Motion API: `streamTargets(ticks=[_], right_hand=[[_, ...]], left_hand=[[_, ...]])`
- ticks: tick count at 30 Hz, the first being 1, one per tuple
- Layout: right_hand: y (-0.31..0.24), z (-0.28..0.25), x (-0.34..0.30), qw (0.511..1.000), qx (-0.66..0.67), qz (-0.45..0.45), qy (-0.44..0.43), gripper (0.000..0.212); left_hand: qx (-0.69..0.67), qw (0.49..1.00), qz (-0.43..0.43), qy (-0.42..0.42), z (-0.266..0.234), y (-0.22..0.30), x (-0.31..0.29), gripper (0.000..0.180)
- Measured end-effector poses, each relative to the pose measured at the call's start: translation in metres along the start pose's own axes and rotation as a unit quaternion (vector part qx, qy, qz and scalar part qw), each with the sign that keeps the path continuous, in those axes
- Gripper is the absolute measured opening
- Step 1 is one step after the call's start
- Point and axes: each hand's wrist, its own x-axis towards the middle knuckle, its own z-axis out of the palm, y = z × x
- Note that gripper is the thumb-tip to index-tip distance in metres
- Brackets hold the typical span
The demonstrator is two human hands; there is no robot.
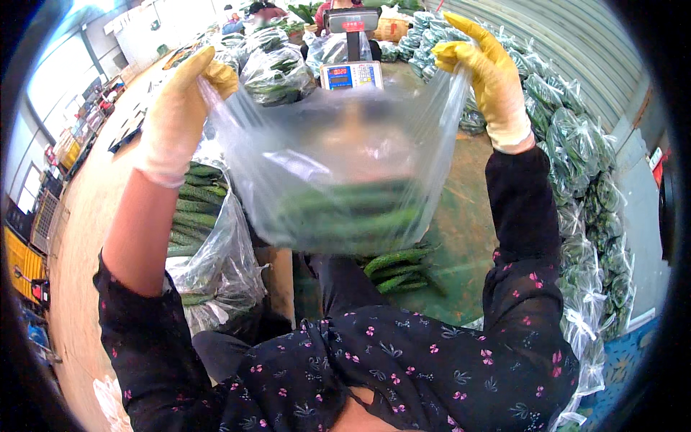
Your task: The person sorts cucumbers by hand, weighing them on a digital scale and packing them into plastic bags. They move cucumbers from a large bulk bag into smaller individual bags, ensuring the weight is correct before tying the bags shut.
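1. Yellow rubber gloves on both hands, and both are pinched shut on the rim of a clear plastic bag. The left hand has its fingers curled tight over the bag's corner at about 10 o'clock; the right hand grips the other corner at about 2 o'clock, index finger sticking up a bit.
2. That bag hangs stretched between the two hands, dead centre, held up off everything. A bunch of green cucumbers sits in the bottom of it, blurry through the plastic.
3. Right behind the bag at 12 o'clock there's a digital scale with a lit display on a post.
4. At 8 o'clock, just beside the left forearm, another open bag of cucumbers, pretty full.
5. Loose cucumbers lie on the green floor under the held bag, around 5 o'clock.
6. Out at 3 o'clock, a long stack of tied-off filled bags runs along the corrugated wall.
7. More filled bags piled at 11 o'clock.
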Motion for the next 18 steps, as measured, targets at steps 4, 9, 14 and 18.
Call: streamTargets(ticks=[4,9,14,18], right_hand=[[-0.022,0.055,-0.063,0.989,-0.113,-0.072,-0.065,0.039],[-0.050,0.112,-0.107,0.986,0.012,0.054,-0.158,0.043],[-0.042,0.168,-0.111,0.944,0.002,0.128,-0.304,0.058],[-0.019,0.171,-0.113,0.959,-0.034,0.036,-0.281,0.024]], left_hand=[[0.244,0.969,-0.029,0.042,0.051,0.026,-0.083,0.028],[0.434,0.895,0.067,-0.077,0.100,0.041,-0.121,0.012],[0.729,0.613,0.271,-0.140,0.142,0.047,-0.115,0.018],[0.687,0.690,0.199,-0.108,0.140,0.035,-0.120,0.020]])
